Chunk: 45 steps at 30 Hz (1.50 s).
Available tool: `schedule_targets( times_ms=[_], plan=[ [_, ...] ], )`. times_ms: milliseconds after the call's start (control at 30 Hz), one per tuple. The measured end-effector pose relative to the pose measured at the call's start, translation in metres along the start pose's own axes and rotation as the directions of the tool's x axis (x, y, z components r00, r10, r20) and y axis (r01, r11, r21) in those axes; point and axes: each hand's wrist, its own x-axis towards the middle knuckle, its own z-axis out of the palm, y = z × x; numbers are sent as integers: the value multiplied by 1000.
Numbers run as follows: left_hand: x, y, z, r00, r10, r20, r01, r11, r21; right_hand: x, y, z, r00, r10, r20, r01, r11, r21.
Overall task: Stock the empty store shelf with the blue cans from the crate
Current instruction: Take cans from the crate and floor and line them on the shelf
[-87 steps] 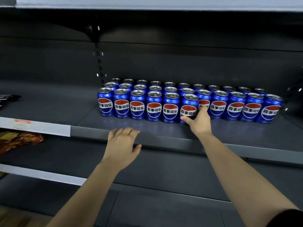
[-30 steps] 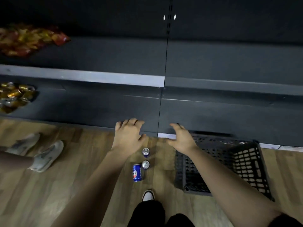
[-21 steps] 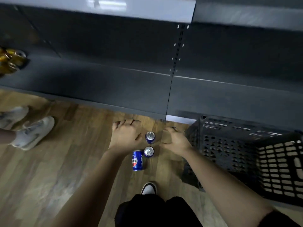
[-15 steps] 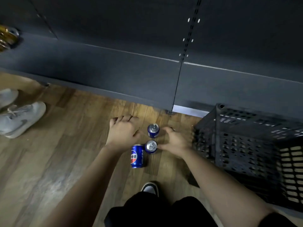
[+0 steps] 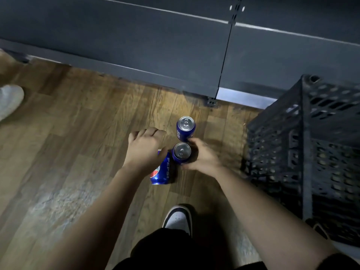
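Observation:
Three blue cans are on the wooden floor in front of the shelf base. The far blue can (image 5: 185, 127) stands upright and untouched. My right hand (image 5: 201, 157) grips the near upright blue can (image 5: 181, 152), fingers curled round its far side and thumb on its near side. A third blue can (image 5: 162, 171) lies on its side just left of it. My left hand (image 5: 145, 150) hovers over that can's top end with loosely curled fingers; I cannot tell whether it touches. The dark plastic crate (image 5: 303, 152) stands at the right.
The dark grey bottom shelf (image 5: 136, 45) runs across the top of the view. My shoe (image 5: 178, 219) is just behind the cans. Another person's light shoe (image 5: 9, 100) is at the left edge. Bare wooden floor (image 5: 68, 143) stretches left of the cans.
My view swung down from the stocked shelf to the floor. Both hands came down to the cans, and the right hand has closed round the near upright can.

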Motion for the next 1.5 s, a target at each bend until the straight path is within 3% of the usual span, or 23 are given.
schedule_targets(
  times_ms=[467, 733, 933, 1233, 1500],
  plan=[
    [4, -13, 23, 999, -27, 25, 28, 1000, -8, 20, 16, 23, 998, -55, -10, 56, 996, 72],
    [6, -3, -13, 999, -16, 41, 14, 999, 33, -4, -9, -5, 999, -31, 21, 27, 989, 148],
    [7, 33, -109, 997, -56, 48, 58, 998, -31, -63, -79, -72, 998, -20, 54, 7, 975, 220],
    [-5, 115, -322, 999, 33, 33, -32, 999, -18, -196, -209, -216, 997, -57, -48, 65, 980, 186],
    [-24, 203, -498, 979, 183, -95, -184, 983, -4, -315, -309, -340, 982, -72, -176, 114, 964, 241]
  ],
)
